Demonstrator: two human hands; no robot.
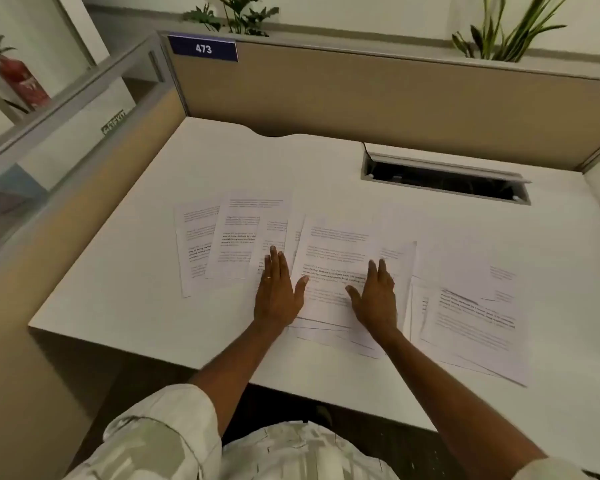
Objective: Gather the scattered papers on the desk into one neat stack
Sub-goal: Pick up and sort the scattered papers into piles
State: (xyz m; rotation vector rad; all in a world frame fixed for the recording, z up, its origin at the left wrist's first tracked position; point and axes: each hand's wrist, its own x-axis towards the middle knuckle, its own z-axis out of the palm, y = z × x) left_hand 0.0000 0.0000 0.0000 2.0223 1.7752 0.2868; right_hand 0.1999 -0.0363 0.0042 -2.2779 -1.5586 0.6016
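My left hand (pixel 278 292) flat, fingers spread, gripping nothing, on left edge of middle sheet (pixel 333 271). My right hand (pixel 376 296) flat, ungripping, on its right edge. Other papers (pixel 236 237) fanned both sides across desk (pixel 118 271).

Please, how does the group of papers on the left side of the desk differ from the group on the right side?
The left papers lie fanned, each sheet overlapping the next, nearly upright to the viewer; the right papers are turned at a clear angle. The left papers sit further back on the desk, while the right papers reach close to its front edge. The left hand rests near the left group; the right hand lies apart from the right group. Both are white printed sheets.
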